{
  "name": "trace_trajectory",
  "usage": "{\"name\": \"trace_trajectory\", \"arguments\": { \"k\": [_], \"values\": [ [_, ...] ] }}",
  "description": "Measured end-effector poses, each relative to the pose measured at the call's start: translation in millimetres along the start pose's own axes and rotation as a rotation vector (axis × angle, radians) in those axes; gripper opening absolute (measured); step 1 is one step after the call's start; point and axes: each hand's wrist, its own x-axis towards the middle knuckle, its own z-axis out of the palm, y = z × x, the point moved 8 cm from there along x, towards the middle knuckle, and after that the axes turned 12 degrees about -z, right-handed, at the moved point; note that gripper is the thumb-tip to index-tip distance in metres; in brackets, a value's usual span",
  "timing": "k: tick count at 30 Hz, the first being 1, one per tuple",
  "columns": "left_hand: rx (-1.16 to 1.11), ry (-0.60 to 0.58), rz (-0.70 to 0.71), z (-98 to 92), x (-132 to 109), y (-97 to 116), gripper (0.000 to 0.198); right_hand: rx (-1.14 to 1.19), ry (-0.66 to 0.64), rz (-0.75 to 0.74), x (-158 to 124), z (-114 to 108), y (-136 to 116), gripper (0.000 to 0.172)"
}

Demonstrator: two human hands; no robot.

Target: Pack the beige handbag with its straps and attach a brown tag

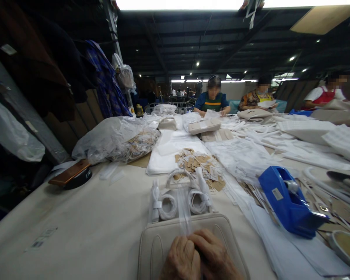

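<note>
A beige handbag (pixel 151 237) lies flat at the table's near edge, its rolled straps (pixel 167 206) wrapped in clear film beyond its top edge. A translucent plastic strip (pixel 184 206) runs over the top of the bag and down to my fingers. My left hand (pixel 182 256) is closed on the bag's front, knuckles up, at the end of that strip. Pressed against it, my right hand (pixel 211 249) is closed at the same spot, fingertips pinched together. The fingertips themselves are partly hidden.
A blue tape dispenser (pixel 288 202) stands on the right by white sheets. Brown tags with strings (pixel 201 165) are heaped beyond the bag. On the left are a brown-and-black object (pixel 72 175) and a large plastic bag (pixel 111 136). Co-workers (pixel 212 99) sit across the table.
</note>
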Motion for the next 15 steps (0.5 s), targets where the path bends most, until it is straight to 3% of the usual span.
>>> {"name": "trace_trajectory", "arguments": {
  "k": [5, 9, 13, 15],
  "values": [
    [0.001, -0.026, 0.004, 1.6, -0.1, 3.1, 0.036, 0.009, 0.014, -0.019, 1.7, -3.8, -4.9, 0.026],
    [-0.109, -0.079, -0.026, 4.4, -6.0, -7.5, 0.036, -0.012, 0.051, -0.030, 1.0, -4.6, -4.3, 0.021],
    [-0.485, -0.390, -0.099, 4.5, -6.1, -39.3, 0.032, -0.036, 0.060, -0.050, -1.1, -4.3, -1.9, 0.018],
    [-0.544, -0.516, -0.181, 3.0, -4.9, -58.5, 0.029, -0.032, 0.059, -0.066, -1.4, -5.2, -1.7, 0.022]
  ]
}}
